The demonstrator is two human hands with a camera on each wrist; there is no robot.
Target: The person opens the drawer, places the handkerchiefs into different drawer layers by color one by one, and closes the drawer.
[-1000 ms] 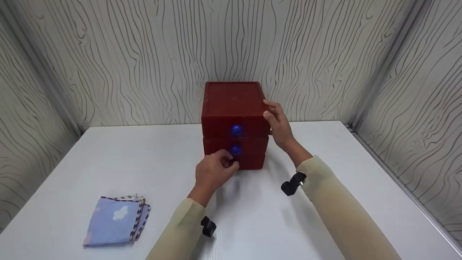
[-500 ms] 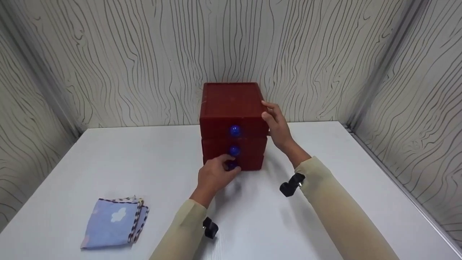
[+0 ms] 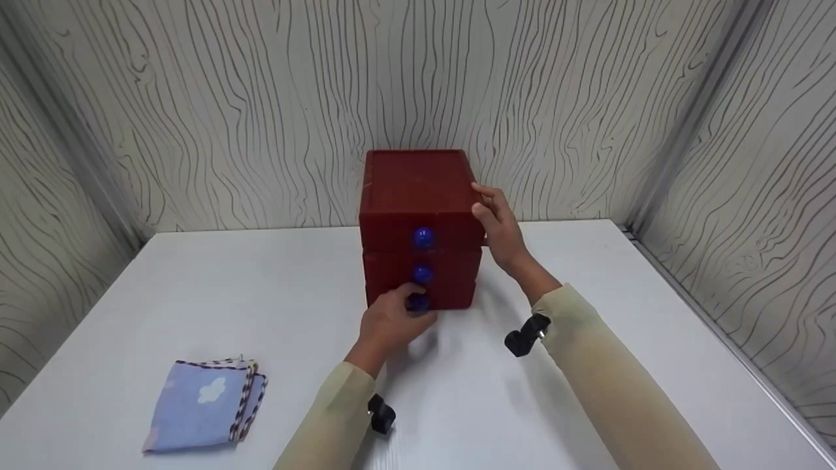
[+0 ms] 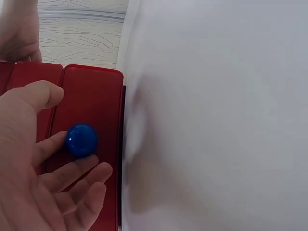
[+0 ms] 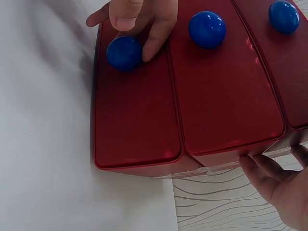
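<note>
A red drawer box (image 3: pixel 418 183) stands against the back wall, with three stacked drawers, each with a round blue knob. My left hand (image 3: pixel 390 318) is at the bottom drawer, its fingers loosely spread around the lowest knob (image 4: pixel 82 140). In the left wrist view the thumb (image 4: pixel 47 94) stands clear of this knob, while fingertips lie against or very near its edge. The middle knob (image 3: pixel 422 273) and the top knob (image 3: pixel 423 237) are untouched. My right hand (image 3: pixel 501 228) rests on the box's upper right side, with fingers extended. All three drawers look pushed in.
A folded light-blue cloth (image 3: pixel 199 405) with a white cloud shape and striped edging lies at the left front of the white table (image 3: pixel 287 274). Wood-grain panels (image 3: pixel 294 98) stand behind and on both sides. A black wrist device (image 3: pixel 526 335) sits at the right sleeve.
My left hand has moved slightly down and its fingers have spread, so the lowest blue knob now shows between them. My right hand stays on the box; the view has shifted a little.
</note>
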